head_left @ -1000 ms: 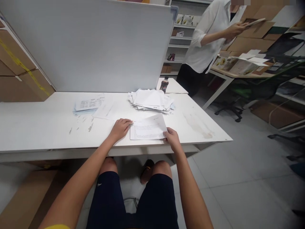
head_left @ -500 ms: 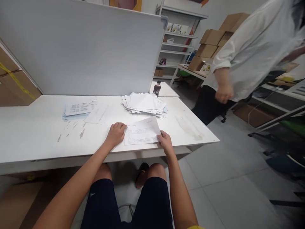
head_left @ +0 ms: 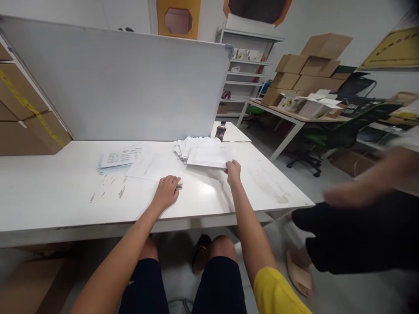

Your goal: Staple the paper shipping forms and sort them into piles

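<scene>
My right hand (head_left: 233, 171) pinches the near right corner of a white printed sheet (head_left: 209, 157), which is raised over the front of a messy paper pile (head_left: 181, 148). On the white table my left hand (head_left: 168, 190) rests with its fingers curled over a small object (head_left: 180, 186), perhaps a stapler; most of it is hidden under the fingers. Left of that hand lie a loose white sheet (head_left: 144, 168) and a stack of printed papers (head_left: 116, 159) with bluish sheets beneath.
A dark bottle (head_left: 221, 131) stands behind the pile. A whiteboard (head_left: 131, 87) edges the table's back, with cardboard boxes (head_left: 32, 131) at left. At right, a person's blurred hand (head_left: 353, 194) is beyond the table (head_left: 278, 187).
My right hand has carried the sheet up and away onto the pile. My left hand is off the sheet, and a small object shows under it. The person at right has come closer.
</scene>
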Tool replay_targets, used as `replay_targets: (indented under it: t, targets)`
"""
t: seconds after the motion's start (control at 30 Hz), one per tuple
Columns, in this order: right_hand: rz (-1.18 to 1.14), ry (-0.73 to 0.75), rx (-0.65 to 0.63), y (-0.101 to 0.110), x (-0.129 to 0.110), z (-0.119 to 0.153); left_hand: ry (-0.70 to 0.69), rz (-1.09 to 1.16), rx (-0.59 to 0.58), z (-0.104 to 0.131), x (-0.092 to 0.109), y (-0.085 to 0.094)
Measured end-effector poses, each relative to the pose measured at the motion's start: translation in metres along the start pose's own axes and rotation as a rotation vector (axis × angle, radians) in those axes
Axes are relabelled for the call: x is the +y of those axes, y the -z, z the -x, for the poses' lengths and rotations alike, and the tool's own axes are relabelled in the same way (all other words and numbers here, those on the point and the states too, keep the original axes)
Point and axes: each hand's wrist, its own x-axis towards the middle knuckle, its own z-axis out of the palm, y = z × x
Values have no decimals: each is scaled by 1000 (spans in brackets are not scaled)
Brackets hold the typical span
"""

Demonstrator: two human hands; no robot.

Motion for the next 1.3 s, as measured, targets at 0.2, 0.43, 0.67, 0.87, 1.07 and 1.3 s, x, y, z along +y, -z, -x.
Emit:
replay_targets:
  t: [0.2, 0.43, 0.67, 0.87, 1.07, 1.3]
  targets:
    - [182, 54, 108, -27, 3, 2, 28, 19, -9, 2, 3, 5]
    - [434, 407, -174, -47, 29, 67, 30, 38, 14, -1, -1, 3]
    - [821, 610, -273, -73, 12, 48, 16, 35, 39, -2, -5, -1]
    - [918, 723, -315, -77, 12, 53, -9, 96, 40, 1, -3, 0]
    - [899, 653, -395, -63, 33, 94, 101, 166, 304, 1, -22, 1]
    - [953, 438, -479, -58, 36, 101, 853, -144, 284, 9, -110, 20]
